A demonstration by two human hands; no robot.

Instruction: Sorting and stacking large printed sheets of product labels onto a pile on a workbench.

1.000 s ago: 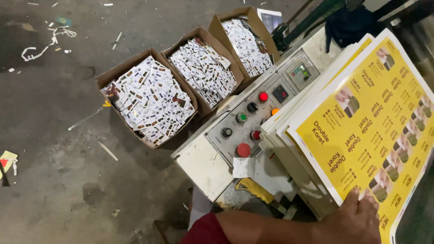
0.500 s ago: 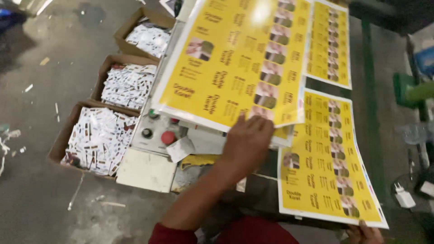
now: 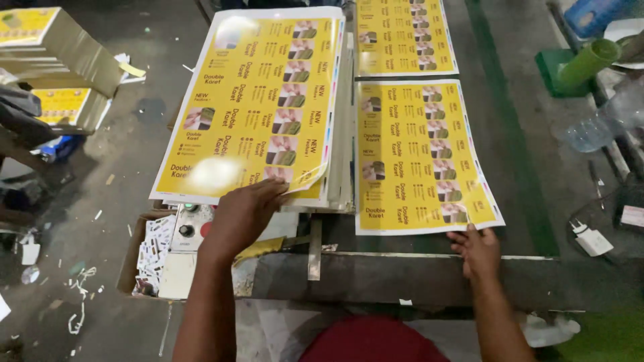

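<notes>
Yellow stack corner: left hand is pressing fingers down on the near edge of the stack of yellow printed sheets, fingertips sitting at the curled near-right corner; looks like it is pinching the top sheet's corner, but the thumb is hidden, so cannot tell for sure.
Left hand state: fingers together, lying flat on paper, not visibly clamped.
Right hand state: right hand is lying open, fingers spread, tips touching the near edge of the single yellow sheet on the dark metal table.
Direction from hand: stack is lying straight ahead of the left hand; single sheet straight ahead of the right hand.
Long axis: both stack and single sheet are running away from the person, short edges near.
Nearer hand: left is nearer the stack, right nearer the single sheet; stack and sheet are lying just beside each other.
Further out: another yellow sheet is lying beyond the single one; control panel with buttons under the stack's near edge; box of paper offcuts at left below.
</notes>
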